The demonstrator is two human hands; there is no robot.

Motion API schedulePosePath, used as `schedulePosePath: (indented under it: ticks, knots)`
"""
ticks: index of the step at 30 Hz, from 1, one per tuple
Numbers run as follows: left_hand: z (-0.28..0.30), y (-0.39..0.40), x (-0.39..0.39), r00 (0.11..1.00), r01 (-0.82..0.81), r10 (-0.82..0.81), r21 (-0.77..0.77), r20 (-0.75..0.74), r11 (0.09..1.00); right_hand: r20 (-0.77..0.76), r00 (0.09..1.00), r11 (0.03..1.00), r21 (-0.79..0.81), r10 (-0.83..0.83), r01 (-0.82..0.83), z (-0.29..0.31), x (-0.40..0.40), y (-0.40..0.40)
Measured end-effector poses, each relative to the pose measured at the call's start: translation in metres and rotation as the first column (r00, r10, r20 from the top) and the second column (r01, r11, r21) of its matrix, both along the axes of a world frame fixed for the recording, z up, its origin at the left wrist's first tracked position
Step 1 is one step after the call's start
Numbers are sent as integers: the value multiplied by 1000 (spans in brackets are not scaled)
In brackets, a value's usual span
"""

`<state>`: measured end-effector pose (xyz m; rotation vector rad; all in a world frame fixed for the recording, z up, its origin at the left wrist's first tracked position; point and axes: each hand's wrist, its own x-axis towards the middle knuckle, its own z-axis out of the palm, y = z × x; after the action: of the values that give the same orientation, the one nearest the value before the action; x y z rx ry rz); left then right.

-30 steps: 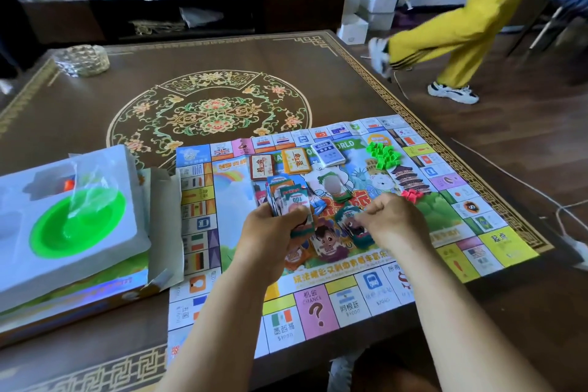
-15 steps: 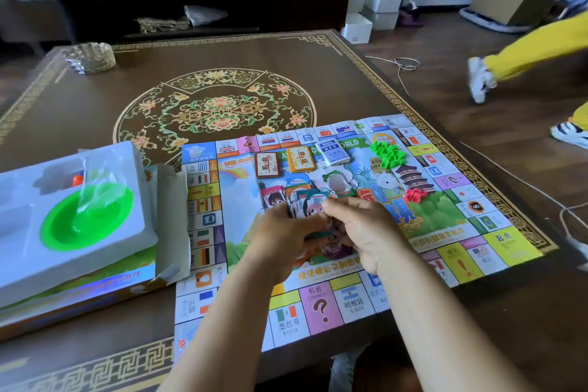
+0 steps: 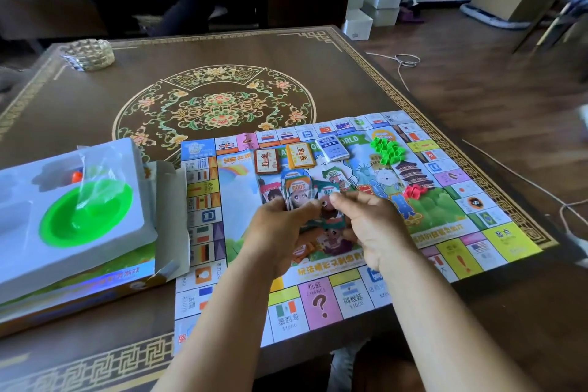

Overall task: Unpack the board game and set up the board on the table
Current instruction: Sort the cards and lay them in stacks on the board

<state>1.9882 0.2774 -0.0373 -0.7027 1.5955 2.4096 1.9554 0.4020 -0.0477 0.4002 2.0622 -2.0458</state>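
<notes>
Game board [image 3: 445,226] spread flat on the patterned table [image 3: 318,73], left hand [image 3: 280,232] gripping a fanned stack of play money [image 3: 297,189], right hand [image 3: 372,226] pinching one note from it, open game box [image 3: 95,283] beside the board's left edge

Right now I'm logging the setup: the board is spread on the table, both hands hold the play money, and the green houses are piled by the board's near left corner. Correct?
Not quite. The head view shows the green houses piled near the board's far right corner. The rest stands: left hand and right hand hold the play money.
</notes>
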Motion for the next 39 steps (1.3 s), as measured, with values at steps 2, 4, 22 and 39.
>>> schedulePosePath:
  ticks: [2, 4, 22, 39]
  knots:
    - [1, 0, 0, 1000, 6, -6, 41, 7, 999, 23, 999, 999, -12, -39, 40, -1, -1, 1]
    - [1, 2, 0, 1000, 2, -3, 67, 19, 998, 49, 998, 999, -22, -43, 44, 0, -1, 1]
    - [5, 10, 0, 999, 3, -9, 116, 52, 993, 119, 992, 993, -113, 36, -22, 9, 5, 10]
    - [7, 10, 1, 1000, -25, 24, 42, 7, 999, 34, 999, 999, 16, 30, -31, 12, 8, 12]
